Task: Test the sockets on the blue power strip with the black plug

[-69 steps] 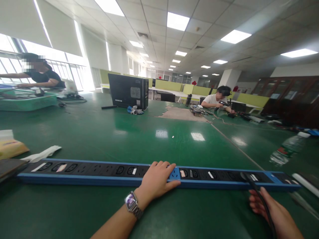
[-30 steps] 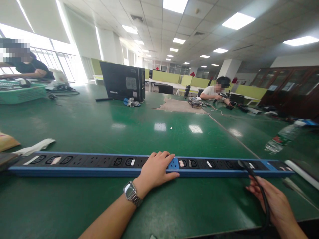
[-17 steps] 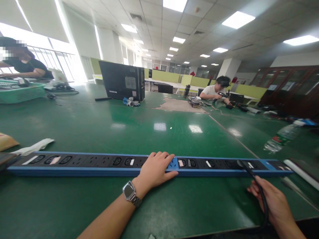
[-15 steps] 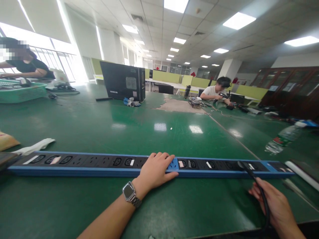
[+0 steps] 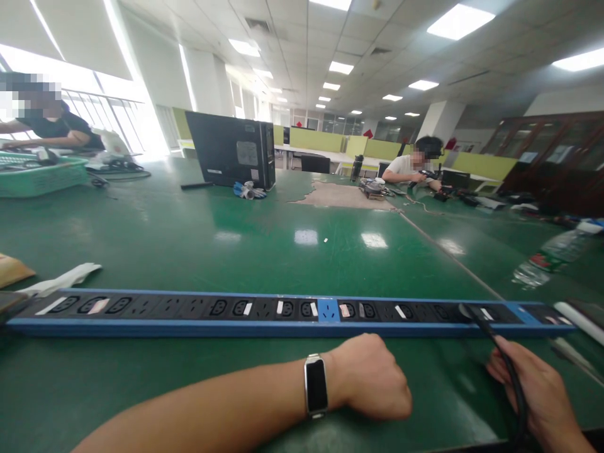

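A long blue-and-black power strip (image 5: 198, 308) with several sockets, one of them on a blue panel, lies across the table in front of me. My left hand (image 5: 372, 377), with a watch on its wrist, is closed in a fist just below the strip, apart from it; its fingertips are hidden. At the right, my right hand (image 5: 538, 390) is wrapped round a black power cord (image 5: 514, 377). The cord runs up to a black plug (image 5: 467, 311) at a socket near the strip's right end. How deep the plug sits I cannot tell.
On the green table (image 5: 264, 258) stand a black computer case (image 5: 231, 154) and, beside it, gloves (image 5: 250, 190). A plastic bottle (image 5: 552, 258) lies at the right. A green basket (image 5: 42, 176) is at the left. One person sits far left, another far right.
My left hand has let go of the strip, moved down and right toward me, and closed into a fist. My right hand still holds the cord. The view has turned slightly.
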`<action>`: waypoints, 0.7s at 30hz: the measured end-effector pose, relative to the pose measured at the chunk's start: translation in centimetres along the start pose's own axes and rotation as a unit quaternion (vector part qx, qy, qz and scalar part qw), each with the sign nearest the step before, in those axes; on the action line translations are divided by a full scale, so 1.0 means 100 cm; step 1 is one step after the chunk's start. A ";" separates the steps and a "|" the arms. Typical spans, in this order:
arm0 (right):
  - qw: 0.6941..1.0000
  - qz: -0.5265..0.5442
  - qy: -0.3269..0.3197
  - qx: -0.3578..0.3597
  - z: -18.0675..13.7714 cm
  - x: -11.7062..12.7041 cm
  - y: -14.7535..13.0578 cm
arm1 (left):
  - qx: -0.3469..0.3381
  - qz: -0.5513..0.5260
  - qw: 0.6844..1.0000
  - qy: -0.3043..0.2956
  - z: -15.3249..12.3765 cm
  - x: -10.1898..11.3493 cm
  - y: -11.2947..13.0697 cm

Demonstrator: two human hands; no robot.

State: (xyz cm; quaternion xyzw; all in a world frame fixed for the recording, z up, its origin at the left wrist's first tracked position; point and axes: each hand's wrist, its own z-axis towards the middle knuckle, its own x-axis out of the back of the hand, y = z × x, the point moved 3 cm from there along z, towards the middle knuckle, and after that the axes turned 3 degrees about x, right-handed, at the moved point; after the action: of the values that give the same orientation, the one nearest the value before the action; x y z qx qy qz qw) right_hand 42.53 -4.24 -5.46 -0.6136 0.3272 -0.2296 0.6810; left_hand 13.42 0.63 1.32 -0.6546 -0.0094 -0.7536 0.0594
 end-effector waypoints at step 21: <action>0.992 -0.034 -0.098 -0.068 0.025 0.002 0.009 | 0.425 0.046 0.903 0.044 -0.110 -0.003 -0.097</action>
State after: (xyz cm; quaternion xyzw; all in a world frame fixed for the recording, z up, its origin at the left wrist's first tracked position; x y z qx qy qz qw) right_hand 44.39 -2.53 -6.29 -0.6887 0.2527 -0.1683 0.6584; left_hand 1.60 9.24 0.04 -0.5336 -0.2960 -0.7024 0.3665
